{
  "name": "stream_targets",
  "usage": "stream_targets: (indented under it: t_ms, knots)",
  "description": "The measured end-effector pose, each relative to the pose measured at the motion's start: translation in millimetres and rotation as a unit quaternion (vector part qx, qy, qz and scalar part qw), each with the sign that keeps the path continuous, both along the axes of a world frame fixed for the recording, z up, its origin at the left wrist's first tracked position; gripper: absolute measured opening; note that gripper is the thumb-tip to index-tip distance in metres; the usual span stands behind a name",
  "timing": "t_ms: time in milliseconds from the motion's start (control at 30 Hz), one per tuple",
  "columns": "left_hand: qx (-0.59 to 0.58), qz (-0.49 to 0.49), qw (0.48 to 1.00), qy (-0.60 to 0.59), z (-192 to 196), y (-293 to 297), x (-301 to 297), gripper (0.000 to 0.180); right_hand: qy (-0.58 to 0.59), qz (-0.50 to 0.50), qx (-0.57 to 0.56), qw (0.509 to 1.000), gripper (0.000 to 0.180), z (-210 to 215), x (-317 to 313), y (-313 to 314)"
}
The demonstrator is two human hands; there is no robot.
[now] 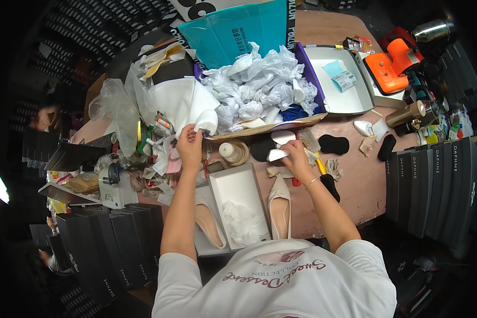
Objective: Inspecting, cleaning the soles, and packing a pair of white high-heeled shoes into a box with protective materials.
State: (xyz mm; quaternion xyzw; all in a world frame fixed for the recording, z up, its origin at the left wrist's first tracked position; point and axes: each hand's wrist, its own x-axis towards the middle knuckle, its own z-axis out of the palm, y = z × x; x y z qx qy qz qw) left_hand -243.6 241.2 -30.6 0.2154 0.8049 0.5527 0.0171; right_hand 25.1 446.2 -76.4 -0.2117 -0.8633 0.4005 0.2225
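Head view: left hand [190, 144] pinches a white insert [206, 120] far-left, right hand [297, 159] grips probably another white pad [277, 155], above the open shoebox [239, 186] for loading.

My two bare forearms reach forward; left hand [190, 146] pinches with raised fingers, right hand [297, 159] is curled closed.

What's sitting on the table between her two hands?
In the head view, a tape roll with a small bottle standing in it lies between the left hand and right hand.
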Motion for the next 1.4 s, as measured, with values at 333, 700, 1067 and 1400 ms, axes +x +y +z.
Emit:
stream_targets:
  t_ms: [333,700,1067,1400]
  knots:
    - [0.126,-0.024,0.991,-0.042,39.8,2.1,37.4,0.026,0.184,0.006,0.114,0.976,0.037,84.1,5.9,-24.5]
    - [0.002,-0.068,0.996,0.066,76.3,-31.7,17.7,0.025,0.067,0.044,0.018,0.997,0.034,59.1,38.1,-58.1]
    - [-0.170,-0.085,0.944,0.270,40.6,24.9,-11.7,0.014,0.118,-0.051,0.110,0.986,0.056,90.5,-59.7,41.8]
    - [-0.337,-0.209,0.863,0.312,39.8,37.3,-15.3,0.024,0.061,-0.042,0.095,0.993,0.025,47.9,-70.8,56.4]
